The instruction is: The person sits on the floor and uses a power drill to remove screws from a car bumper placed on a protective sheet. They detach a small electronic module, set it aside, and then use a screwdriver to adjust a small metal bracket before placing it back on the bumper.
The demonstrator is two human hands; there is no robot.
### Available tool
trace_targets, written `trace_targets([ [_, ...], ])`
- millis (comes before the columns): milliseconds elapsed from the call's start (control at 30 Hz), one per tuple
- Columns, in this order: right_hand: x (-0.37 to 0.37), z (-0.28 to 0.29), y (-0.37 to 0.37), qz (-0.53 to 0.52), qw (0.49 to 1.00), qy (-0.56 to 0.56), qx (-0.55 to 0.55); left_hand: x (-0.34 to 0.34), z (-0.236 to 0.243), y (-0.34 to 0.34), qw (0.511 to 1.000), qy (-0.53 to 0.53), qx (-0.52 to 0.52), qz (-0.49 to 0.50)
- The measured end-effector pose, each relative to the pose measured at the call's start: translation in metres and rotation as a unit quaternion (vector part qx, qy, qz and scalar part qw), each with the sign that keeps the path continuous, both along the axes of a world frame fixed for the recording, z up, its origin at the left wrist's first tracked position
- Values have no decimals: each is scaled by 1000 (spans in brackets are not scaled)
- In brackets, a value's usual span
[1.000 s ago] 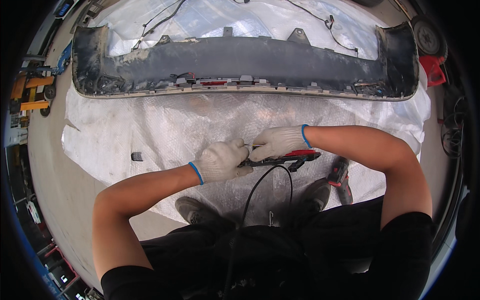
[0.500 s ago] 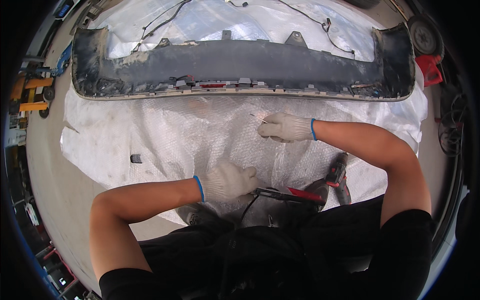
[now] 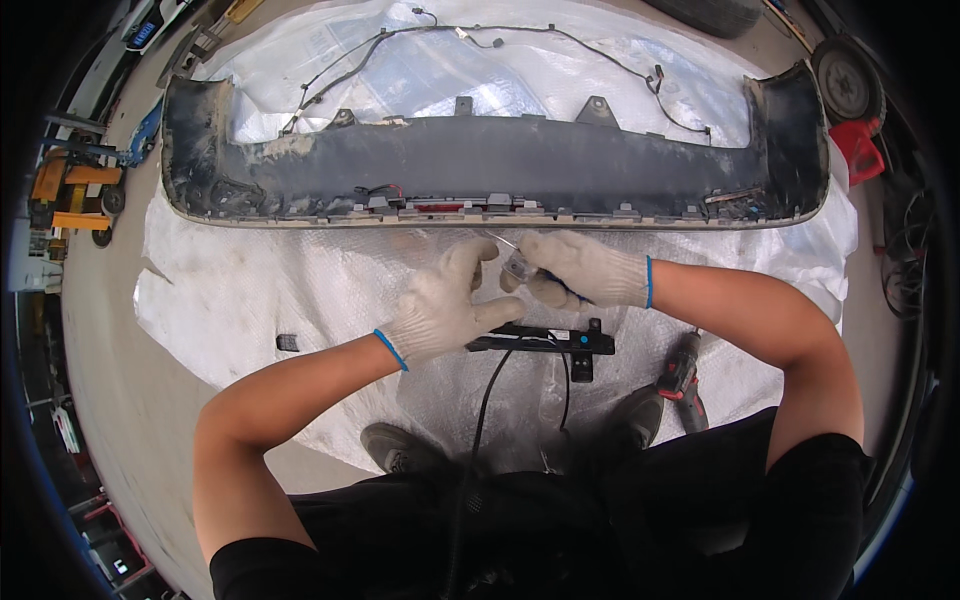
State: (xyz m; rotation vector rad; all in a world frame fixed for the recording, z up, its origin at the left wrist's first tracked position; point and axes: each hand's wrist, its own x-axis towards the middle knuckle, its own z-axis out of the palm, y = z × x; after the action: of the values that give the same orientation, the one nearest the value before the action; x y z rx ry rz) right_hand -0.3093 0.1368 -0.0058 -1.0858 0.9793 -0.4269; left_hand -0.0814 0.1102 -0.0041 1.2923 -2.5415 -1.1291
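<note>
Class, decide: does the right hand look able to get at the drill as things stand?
Probably yes: nothing covers the drill beside the shoe, though the right hand seems occupied with a thin tool.

Floor: grey-beige, bare at left; a wrinkled translucent white sheet covers the middle. Left: orange wheeled equipment. Upper right: wheel, red object, kind unclear. Top edge: dark tyre, partly cropped. Light: bright, glossy on the sheet's far part. Periphery dark.
</note>
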Motion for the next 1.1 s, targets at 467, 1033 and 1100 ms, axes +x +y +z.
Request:
trace_targets([
  [467, -12, 12, -16, -5, 870, 207, -448, 3, 44, -31, 996, 0, -89, 25],
  [1033, -11, 105, -24, 276, 862, 258, -338, 17, 55, -35, 952, 28, -216, -215],
  [1100, -10, 106, -22, 280, 867, 259, -320, 15, 56, -32, 949, 27, -231, -213],
])
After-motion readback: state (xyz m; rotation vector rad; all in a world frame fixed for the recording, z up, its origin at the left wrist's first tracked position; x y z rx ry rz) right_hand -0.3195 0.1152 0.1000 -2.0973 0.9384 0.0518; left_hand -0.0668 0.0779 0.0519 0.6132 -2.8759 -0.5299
